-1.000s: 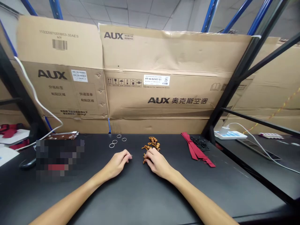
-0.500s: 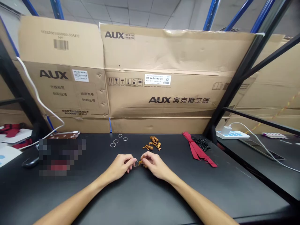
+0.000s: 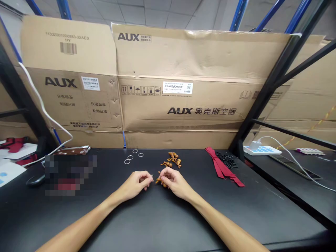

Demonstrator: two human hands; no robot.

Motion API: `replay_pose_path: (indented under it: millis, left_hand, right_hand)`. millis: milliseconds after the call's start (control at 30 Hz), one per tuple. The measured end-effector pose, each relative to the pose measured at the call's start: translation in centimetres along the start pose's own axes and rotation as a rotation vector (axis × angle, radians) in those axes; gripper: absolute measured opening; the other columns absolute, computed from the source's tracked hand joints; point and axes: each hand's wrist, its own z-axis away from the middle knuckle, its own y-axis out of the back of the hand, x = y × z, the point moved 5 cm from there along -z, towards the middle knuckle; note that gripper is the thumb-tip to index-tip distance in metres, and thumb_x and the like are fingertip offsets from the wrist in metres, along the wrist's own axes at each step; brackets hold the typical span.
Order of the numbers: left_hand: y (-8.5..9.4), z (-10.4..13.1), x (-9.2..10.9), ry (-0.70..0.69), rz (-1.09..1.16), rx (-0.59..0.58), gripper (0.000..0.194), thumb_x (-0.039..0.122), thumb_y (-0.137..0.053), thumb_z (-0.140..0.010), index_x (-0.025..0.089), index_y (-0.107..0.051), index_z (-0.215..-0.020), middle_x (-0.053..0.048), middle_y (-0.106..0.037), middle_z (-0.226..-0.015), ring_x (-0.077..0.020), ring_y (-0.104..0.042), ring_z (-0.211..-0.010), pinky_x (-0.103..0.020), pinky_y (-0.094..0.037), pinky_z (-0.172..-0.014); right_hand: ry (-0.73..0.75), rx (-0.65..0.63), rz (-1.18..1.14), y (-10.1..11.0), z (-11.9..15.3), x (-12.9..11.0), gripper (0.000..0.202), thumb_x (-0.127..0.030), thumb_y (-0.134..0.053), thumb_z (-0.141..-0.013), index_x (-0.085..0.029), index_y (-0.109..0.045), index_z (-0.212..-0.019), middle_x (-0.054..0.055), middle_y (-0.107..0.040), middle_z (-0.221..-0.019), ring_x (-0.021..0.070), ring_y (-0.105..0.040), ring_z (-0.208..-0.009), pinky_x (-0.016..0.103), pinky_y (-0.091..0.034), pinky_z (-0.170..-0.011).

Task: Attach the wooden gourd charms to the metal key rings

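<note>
So both hands are meeting in the middle of the matte black work surface (image 3: 162, 224) right now. The left hand (image 3: 136, 183) is pinched shut on a small silver metal key ring (image 3: 151, 176), thumb and forefinger tips together, with the ring barely poking out toward the other hand. The right hand (image 3: 173, 180) is closed on a little brown wooden gourd-shaped charm (image 3: 159, 180), which dangles just off its fingertips, close to the ring but I can't tell if they actually touch. Compared with a second ago, that's the change: back then the right hand was down at the edge of the loose pile of brown wooden gourd charms (image 3: 173, 159) and the left was flat-ish on the surface; now both have lifted slightly and come together, one charm pulled clear of the pile. Looks to me like the charm-onto-ring bit is underway, not finished. Further back sit the spare silver rings (image 3: 132, 156), four or so, and off to the right a bundle of dark red ribbon strips (image 3: 223, 168) next to a heap of small black loops (image 3: 226, 160). Tan AUX cardboard boxes (image 3: 183, 84) wall off the back.
</note>
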Motion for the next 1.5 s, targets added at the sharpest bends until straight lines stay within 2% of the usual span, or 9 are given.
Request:
replay_pose_path:
  millis: [167, 333, 533, 667, 867, 1067, 1267, 1500]
  left_hand:
    - [0.0, 0.0, 0.2, -0.02, -0.082, 0.011, 0.031, 0.04, -0.051, -0.086, 0.015, -0.065, -0.075, 0.001, -0.059, -0.065, -0.0129, -0.052, -0.062, -0.022, -0.041, -0.061]
    - [0.0, 0.2, 0.6, -0.039, -0.152, 0.017, 0.031, 0.038, -0.05, -0.086, 0.016, -0.068, -0.075, 0.0, -0.063, -0.069, -0.0136, -0.054, -0.064, -0.022, -0.04, -0.062]
    - [0.0, 0.2, 0.7, -0.046, -0.152, 0.002, 0.032, 0.038, -0.047, -0.088, 0.016, -0.067, -0.076, 0.0, -0.064, -0.072, -0.0141, -0.055, -0.066, -0.023, -0.042, -0.064]
    - [0.0, 0.2, 0.6, -0.029, -0.16, -0.001, 0.033, 0.041, -0.046, -0.088, 0.016, -0.065, -0.077, 0.0, -0.062, -0.071, -0.0146, -0.055, -0.066, -0.023, -0.042, -0.064]
    - [-0.1, 0.2, 0.3, -0.036, -0.156, -0.044, 0.036, 0.044, -0.044, -0.09, 0.016, -0.066, -0.084, -0.001, -0.063, -0.074, -0.0153, -0.056, -0.069, -0.024, -0.043, -0.066]
    - [0.1, 0.2, 0.3, -0.041, -0.13, -0.039, 0.034, 0.043, -0.047, -0.09, 0.016, -0.066, -0.082, -0.001, -0.065, -0.075, -0.0151, -0.057, -0.07, -0.023, -0.043, -0.067]
    - [0.1, 0.2, 0.3, -0.044, -0.136, -0.023, 0.034, 0.043, -0.048, -0.089, 0.016, -0.067, -0.081, -0.001, -0.065, -0.073, -0.0151, -0.057, -0.068, -0.023, -0.043, -0.065]
    - [0.0, 0.3, 0.3, -0.018, -0.187, -0.017, 0.035, 0.043, -0.047, -0.089, 0.016, -0.068, -0.079, -0.001, -0.063, -0.069, -0.0146, -0.055, -0.065, -0.023, -0.04, -0.062]
  right_hand:
    - [-0.003, -0.041, 0.013, -0.3, 0.1, -0.2, 0.022, -0.039, -0.061, -0.083, -0.019, -0.06, -0.092, 0.003, -0.063, -0.088, 0.0144, -0.06, -0.074, 0.028, -0.048, -0.068]
    - [0.09, -0.055, 0.081, -0.5, 0.5, -0.7, 0.017, -0.03, -0.06, -0.085, -0.02, -0.058, -0.098, 0.003, -0.066, -0.092, 0.0149, -0.063, -0.081, 0.029, -0.049, -0.076]
    - [0.169, -0.045, 0.201, -0.8, 1.0, -1.6, 0.023, -0.025, -0.056, -0.087, -0.022, -0.055, -0.11, 0.004, -0.068, -0.097, 0.0152, -0.064, -0.085, 0.03, -0.051, -0.078]
    - [0.214, -0.01, 0.26, -0.9, 1.0, -1.9, 0.024, -0.025, -0.059, -0.085, -0.021, -0.056, -0.108, 0.004, -0.065, -0.094, 0.0145, -0.062, -0.082, 0.029, -0.051, -0.074]
    - [0.168, 0.006, 0.221, -0.8, 0.8, -1.3, 0.012, -0.029, -0.06, -0.085, -0.02, -0.053, -0.091, 0.002, -0.062, -0.086, 0.0142, -0.061, -0.076, 0.029, -0.053, -0.072]
    - [0.206, 0.016, 0.288, -0.8, 0.9, -1.9, 0.008, -0.027, -0.054, -0.087, -0.02, -0.057, -0.088, 0.003, -0.059, -0.086, 0.0141, -0.059, -0.075, 0.029, -0.053, -0.071]
    - [0.23, 0.017, 0.317, -0.9, 0.9, -2.2, 0.002, -0.02, -0.054, -0.083, -0.02, -0.054, -0.085, 0.001, -0.056, -0.084, 0.0137, -0.057, -0.074, 0.028, -0.052, -0.071]
    - [0.295, 0.001, 0.39, -0.8, 1.2, -3.3, 0.007, -0.022, -0.053, -0.088, -0.02, -0.058, -0.092, 0.003, -0.06, -0.088, 0.0153, -0.057, -0.079, 0.03, -0.048, -0.075]
